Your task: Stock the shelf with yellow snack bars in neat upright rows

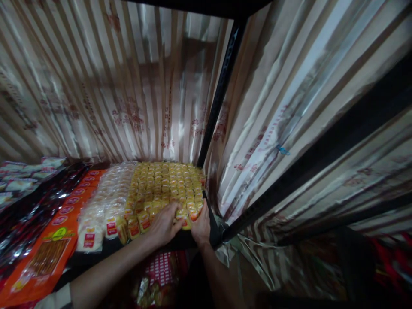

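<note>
Rows of small yellow snack packets (167, 182) fill the right end of a dark shelf (96, 253). My left hand (162, 225) lies on the front row, fingers curled over a packet (183, 219) at the front edge. My right hand (202, 225) presses against the same packet from the right, close to the shelf's black corner post (222, 86). Both hands grip that front packet together.
White snack packets (103, 206) sit left of the yellow ones, then orange flat packs (54, 244) and dark red bags (19, 219). Striped plastic sheeting (112, 86) lines the back and right side. More packaged goods (161, 274) lie on the shelf below.
</note>
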`<state>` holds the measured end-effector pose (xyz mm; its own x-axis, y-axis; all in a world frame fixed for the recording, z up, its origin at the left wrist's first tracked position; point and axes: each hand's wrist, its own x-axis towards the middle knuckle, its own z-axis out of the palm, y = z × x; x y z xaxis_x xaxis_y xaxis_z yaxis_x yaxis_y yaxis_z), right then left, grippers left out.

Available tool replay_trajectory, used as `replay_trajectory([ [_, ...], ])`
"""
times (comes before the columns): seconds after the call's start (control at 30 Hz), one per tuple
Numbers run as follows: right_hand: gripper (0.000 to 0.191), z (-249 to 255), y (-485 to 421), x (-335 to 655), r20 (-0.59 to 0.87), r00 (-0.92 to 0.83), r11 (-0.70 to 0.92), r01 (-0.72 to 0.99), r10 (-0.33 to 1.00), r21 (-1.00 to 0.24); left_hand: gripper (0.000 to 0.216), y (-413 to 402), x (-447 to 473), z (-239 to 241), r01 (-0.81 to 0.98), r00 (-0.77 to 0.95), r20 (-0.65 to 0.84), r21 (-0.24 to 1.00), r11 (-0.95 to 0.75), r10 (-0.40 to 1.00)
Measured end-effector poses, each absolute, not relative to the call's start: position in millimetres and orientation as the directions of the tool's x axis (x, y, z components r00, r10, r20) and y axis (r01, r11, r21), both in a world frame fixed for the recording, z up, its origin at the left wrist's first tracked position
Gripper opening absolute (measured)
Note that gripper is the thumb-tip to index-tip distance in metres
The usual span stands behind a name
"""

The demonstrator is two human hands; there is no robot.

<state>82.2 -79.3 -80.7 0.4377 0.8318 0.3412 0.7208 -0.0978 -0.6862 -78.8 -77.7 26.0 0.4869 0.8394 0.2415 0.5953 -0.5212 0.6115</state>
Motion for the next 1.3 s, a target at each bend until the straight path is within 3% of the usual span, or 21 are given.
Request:
replay_trajectory([
  [0.13,0.081,-83,-78,82,0.385,0.451,-0.094,0.737,0.805,-0.669,0.035,-36,-49,57,0.503,0.461,0.368,0.641,-0.579,0.808],
  [0.37,0.079,-84,-77,82,0.395,0.443,-0.085,0.744,0.805,-0.663,0.03,34,27,65,0.526,0.476,0.385,0.596,-0.607,0.791],
  [0.57,0.08,-84,-78,83,0.383,0.444,-0.092,0.742,0.81,-0.664,0.027,60,60,48,0.697,0.554,0.244,0.387,-0.604,0.796],
  [0.77,0.083,-81,-79,83,0.37,0.438,-0.094,0.74,0.819,-0.666,0.026,70,68,44,0.781,0.562,0.102,0.261,-0.567,0.821],
  [1.3,0.082,-85,-78,84,0.394,0.423,-0.085,0.762,0.816,-0.642,0.026,80,87,39,0.746,0.661,-0.06,0.164,-0.645,0.748],
])
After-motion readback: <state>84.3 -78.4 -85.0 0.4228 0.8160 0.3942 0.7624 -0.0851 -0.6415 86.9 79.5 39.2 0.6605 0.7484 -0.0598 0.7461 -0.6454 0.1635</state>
